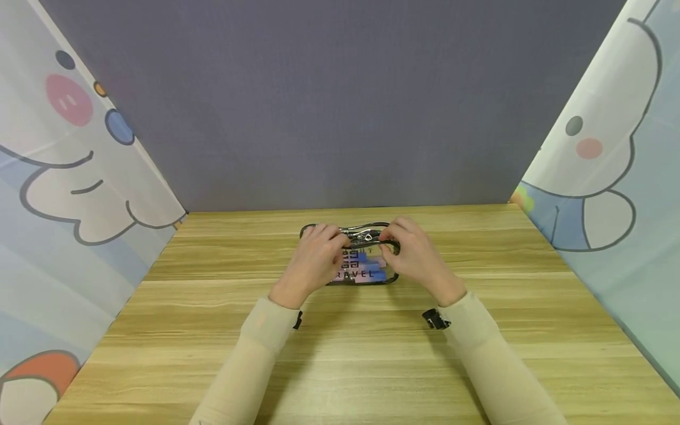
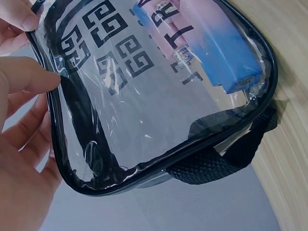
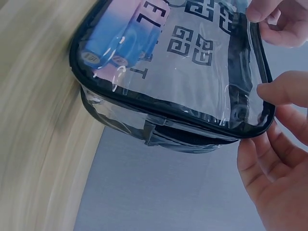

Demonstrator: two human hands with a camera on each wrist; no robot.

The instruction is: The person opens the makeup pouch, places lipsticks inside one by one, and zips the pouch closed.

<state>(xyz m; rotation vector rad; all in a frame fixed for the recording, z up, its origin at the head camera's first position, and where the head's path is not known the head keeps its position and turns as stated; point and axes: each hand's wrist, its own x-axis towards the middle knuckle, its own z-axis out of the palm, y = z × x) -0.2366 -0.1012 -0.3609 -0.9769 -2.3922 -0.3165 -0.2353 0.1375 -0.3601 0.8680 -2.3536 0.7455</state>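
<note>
A clear plastic toiletry bag with black piping stands upright on the table, printed with dark lettering and a square pattern. Pink-and-blue containers lie inside at its bottom. My left hand pinches the top rim at the left, thumb on the near side. On the right, my right hand pinches the same rim between thumb and fingers. Between the hands a small metal zipper pull shows at the top. A black webbing strap hangs from one side in the left wrist view.
The wooden table extends around the bag. A grey panel rises behind it, and cartoon-printed curtains flank both sides. Black wrist bands show at the sleeve cuffs.
</note>
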